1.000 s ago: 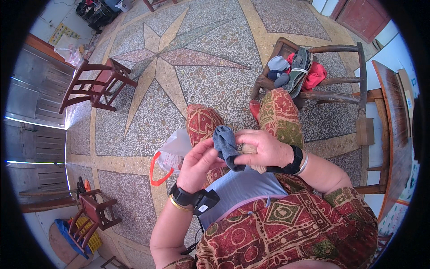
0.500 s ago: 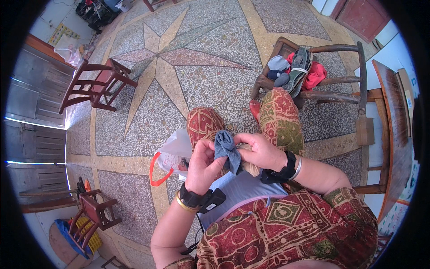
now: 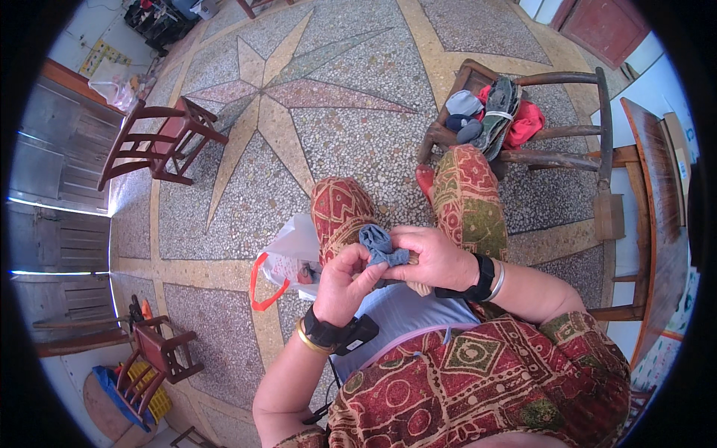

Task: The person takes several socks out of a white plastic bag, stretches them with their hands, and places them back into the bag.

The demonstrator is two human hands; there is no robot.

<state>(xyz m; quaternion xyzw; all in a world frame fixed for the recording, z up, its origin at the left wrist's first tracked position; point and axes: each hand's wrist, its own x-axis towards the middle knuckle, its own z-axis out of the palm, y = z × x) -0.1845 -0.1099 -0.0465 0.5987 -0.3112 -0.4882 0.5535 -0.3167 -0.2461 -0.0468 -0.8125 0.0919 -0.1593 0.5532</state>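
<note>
both hands [image 3: 388, 272] curled shut, pinching blue cloth [image 3: 379, 246] | over lap

1. A small blue-grey cloth [image 3: 381, 248], soft and crumpled, bunched into a tight wad with folds and creases showing on top.
2. It sits just below the centre of the view, pinched between both hands: the left hand [image 3: 345, 284] grips it from about 7 o'clock, the right hand [image 3: 433, 257] from about 3 o'clock.
3. Its upper end pokes out above the fingers toward 11 o'clock; the lower part is hidden inside the grip.
4. It is held up over the lap, between the two knees.
</note>
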